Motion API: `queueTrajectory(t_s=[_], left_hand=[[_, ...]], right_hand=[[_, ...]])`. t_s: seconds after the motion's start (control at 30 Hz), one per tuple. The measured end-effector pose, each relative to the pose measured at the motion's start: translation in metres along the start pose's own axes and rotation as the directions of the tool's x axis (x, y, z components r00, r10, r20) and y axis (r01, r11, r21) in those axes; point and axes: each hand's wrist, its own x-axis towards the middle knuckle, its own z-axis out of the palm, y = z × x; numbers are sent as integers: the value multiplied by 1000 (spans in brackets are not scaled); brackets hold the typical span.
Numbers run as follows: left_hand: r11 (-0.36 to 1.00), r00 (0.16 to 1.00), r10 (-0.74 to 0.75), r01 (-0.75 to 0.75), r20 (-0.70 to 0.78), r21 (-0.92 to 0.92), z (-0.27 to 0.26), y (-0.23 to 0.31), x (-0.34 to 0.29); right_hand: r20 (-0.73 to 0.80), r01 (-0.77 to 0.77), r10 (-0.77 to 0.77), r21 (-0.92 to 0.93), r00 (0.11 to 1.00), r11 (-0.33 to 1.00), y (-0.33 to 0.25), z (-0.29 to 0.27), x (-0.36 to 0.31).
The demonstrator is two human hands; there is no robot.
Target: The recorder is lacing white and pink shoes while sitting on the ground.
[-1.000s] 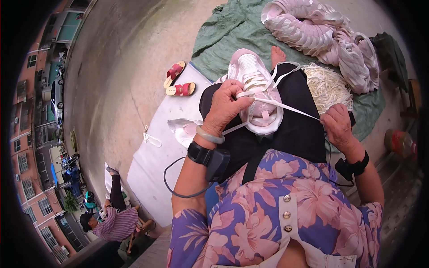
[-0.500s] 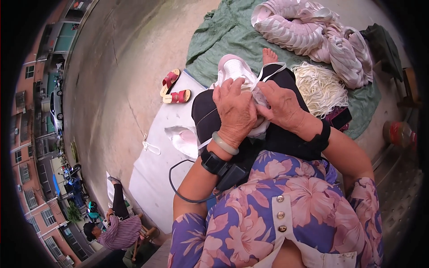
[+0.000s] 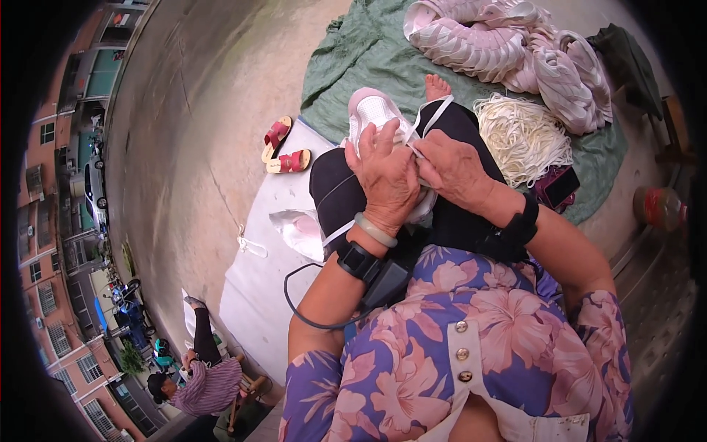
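Note:
A white and pink shoe upper (image 3: 372, 110) lies across my lap, its rounded toe pointing away from me. My left hand (image 3: 384, 177) grips its near part, fingers bent over the top and thumb hidden underneath or behind. At the upper's opening my right hand (image 3: 458, 171) pinches a flat white shoelace (image 3: 440, 112) between thumb and forefinger. Part of that lace loops up past my right fingers toward my bare foot. The eyelets are mostly covered by my hands.
A heap of white laces (image 3: 523, 140) lies right of my knee, beside a phone (image 3: 560, 188). Bundled shoe uppers (image 3: 508, 44) rest on a green sheet (image 3: 353, 59). Red slippers (image 3: 289, 160) and a white-pink piece (image 3: 298, 232) are leftward. Another person (image 3: 206, 383) sits lower left.
My right hand has shifted slightly left and closed on the lace near my left fingers. The lace loop has moved left and stands more upright. The whole view has shifted slightly.

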Motion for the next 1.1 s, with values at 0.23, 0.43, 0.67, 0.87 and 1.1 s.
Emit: queueTrajectory(t_s=[0.23, 0.43, 0.67, 0.87, 1.1], left_hand=[[997, 993, 54, -59, 102, 42, -73, -6, -12], [921, 932, -362, 363, -31, 141, -151, -124, -115], [856, 882, -454, 393, 127, 336, -136, -138, -155], [970, 982, -166, 146, 94, 193, -90, -67, -75], [995, 994, 20, -30, 106, 93, -57, -44, -42]], right_hand=[[-16, 5, -4, 44, 1000, 999, 9, -6, -6], [-56, 31, -29, 25, 998, 999, 10, -1, -8], [-25, -5, 7, 101, 1000, 995, 8, -6, -8], [81, -251, 238, 345, 968, 904, 2, -15, -7], [192, -218, 171, 254, 966, 942, -5, -28, -12]])
